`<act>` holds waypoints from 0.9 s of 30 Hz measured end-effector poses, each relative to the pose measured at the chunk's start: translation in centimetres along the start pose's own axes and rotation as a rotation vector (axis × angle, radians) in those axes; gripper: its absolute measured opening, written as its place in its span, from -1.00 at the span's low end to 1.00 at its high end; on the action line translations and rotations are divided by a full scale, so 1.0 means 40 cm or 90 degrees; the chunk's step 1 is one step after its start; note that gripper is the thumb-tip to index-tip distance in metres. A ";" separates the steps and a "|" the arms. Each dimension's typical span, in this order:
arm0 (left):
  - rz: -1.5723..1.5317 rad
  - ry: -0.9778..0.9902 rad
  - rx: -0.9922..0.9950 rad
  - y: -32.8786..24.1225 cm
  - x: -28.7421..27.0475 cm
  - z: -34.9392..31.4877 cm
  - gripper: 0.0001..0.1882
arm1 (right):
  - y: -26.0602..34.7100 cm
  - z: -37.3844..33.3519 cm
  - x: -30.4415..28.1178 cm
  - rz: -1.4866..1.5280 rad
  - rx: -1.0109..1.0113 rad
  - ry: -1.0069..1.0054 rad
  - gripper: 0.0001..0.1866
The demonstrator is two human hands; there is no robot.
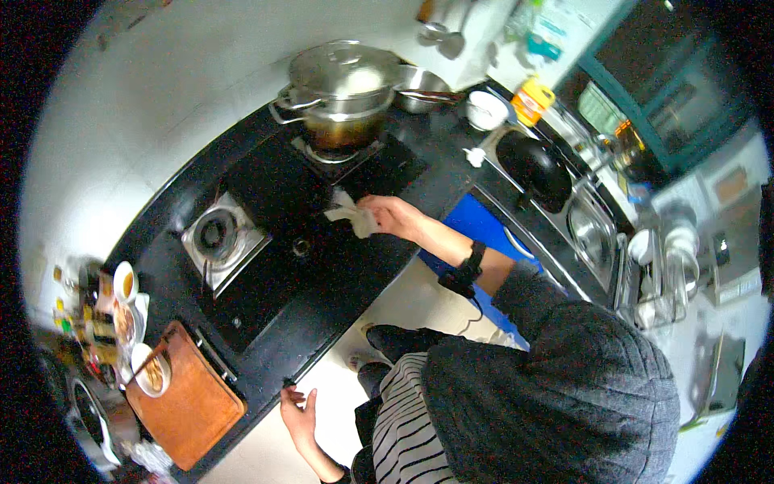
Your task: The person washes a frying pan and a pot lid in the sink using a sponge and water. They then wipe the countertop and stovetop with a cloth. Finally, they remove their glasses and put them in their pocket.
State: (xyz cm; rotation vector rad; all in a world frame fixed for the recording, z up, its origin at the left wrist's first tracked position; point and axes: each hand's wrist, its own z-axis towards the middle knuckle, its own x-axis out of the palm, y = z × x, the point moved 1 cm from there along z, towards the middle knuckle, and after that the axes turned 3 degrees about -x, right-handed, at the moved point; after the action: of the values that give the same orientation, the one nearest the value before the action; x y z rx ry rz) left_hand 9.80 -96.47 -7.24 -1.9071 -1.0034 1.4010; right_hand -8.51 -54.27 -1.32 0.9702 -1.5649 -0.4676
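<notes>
My right hand [390, 216] is closed on a crumpled white paper tissue [348, 211], held at the dark glass top of the gas stove [290, 278]. I cannot tell whether the tissue presses on the glass. Ahead of that hand a lidded steel pot [343, 93] stands on the far burner. The near-left burner [215, 234] has a bare metal plate around it and nothing on top. My left hand [298, 415] hangs by the counter's front edge, its fingers apart and holding nothing. Whether its fingertips touch the edge is unclear.
A wooden cutting board [197, 403] lies left, a bowl of food [151, 371] on its edge. Behind the stove's right side are a steel bowl [421, 87] and white bowl [486, 110]. A black wok [534, 169] sits by the sink [592, 230].
</notes>
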 end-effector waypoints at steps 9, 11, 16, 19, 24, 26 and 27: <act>0.095 0.167 0.030 -0.209 -0.003 -0.060 -0.55 | 0.202 -0.147 -0.329 0.108 -0.247 -0.524 -0.58; 0.135 0.206 0.057 -0.267 0.026 -0.051 -0.53 | 0.243 -0.159 -0.370 -0.086 -0.272 -0.596 -0.48; 0.175 0.255 0.183 -0.442 0.182 -0.024 -0.59 | 0.216 -0.301 -0.411 -0.696 -0.468 -0.116 -0.79; 0.198 0.282 0.251 -0.559 0.334 0.009 -0.80 | 0.172 -0.471 -0.441 -0.627 -0.174 0.013 -0.82; 0.151 0.389 0.304 -0.769 0.714 0.052 -0.88 | 0.202 -0.790 -0.563 -0.475 -0.068 -0.070 -0.64; 0.156 0.472 0.421 -0.870 0.863 0.069 -0.61 | 0.219 -0.896 -0.632 -0.447 -0.076 -0.112 -0.60; 0.156 0.501 0.419 -0.919 0.941 0.079 -0.60 | 0.224 -0.944 -0.664 -0.430 -0.085 -0.142 -0.60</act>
State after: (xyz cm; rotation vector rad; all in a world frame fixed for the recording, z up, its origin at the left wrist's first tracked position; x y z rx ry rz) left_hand 4.50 -44.68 0.88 -1.8170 0.0699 0.7952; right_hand 23.72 -20.02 -1.71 1.3711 -1.3465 -1.1675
